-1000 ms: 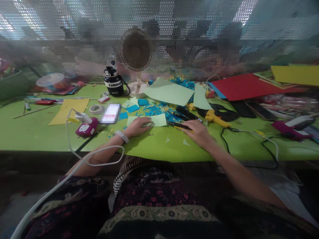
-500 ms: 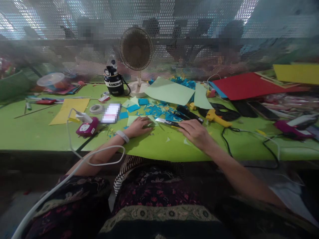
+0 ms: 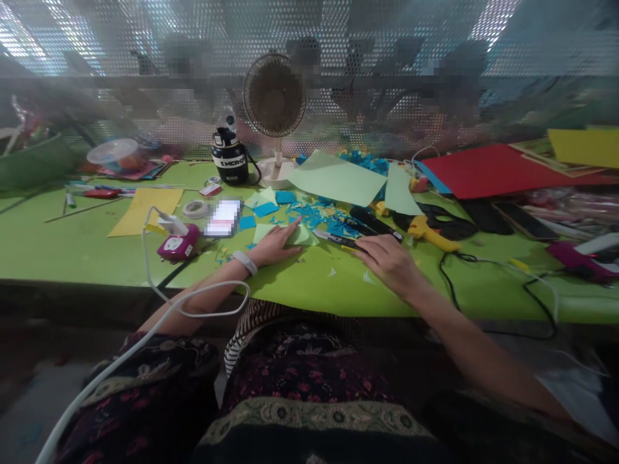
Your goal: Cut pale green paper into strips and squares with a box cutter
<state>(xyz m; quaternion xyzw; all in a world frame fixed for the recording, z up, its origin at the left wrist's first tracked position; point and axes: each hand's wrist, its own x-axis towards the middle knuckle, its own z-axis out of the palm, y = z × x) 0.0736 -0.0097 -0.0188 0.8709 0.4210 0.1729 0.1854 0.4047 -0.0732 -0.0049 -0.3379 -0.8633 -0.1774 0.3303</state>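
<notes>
Two hands are in view. The left hand (image 3: 275,246) lies open and flat, fingers extended, pressing on one small pale green paper piece (image 3: 304,236), the work item, at centre frame, with the fingertips reaching its upper edge. A white wristband (image 3: 244,262) sits on the left wrist, and a white cable (image 3: 145,325) runs past that forearm. The right hand (image 3: 389,263) is curled over the rear of one utility knife (image 3: 336,240), apparently gripping it; the blade end points left toward the paper piece, close to it. Green tabletop (image 3: 300,293) shows between the hands and the near edge, with two pale offcuts (image 3: 368,278) on it.

Left of the hands: one magenta socket (image 3: 178,245), one tape roll (image 3: 195,208), one yellow sheet (image 3: 145,211). Right of them: one yellow glue gun (image 3: 428,233) and one black pair of scissors (image 3: 447,222). Directly beyond the paper piece are numerous blue paper scraps (image 3: 309,216), uncounted, and two large pale green sheets (image 3: 337,178), overlapping nothing between them. Farthest back: one black flask (image 3: 229,158), one desk fan (image 3: 274,96), and a red sheet (image 3: 493,171) at upper right, against a perforated screen (image 3: 367,38).
</notes>
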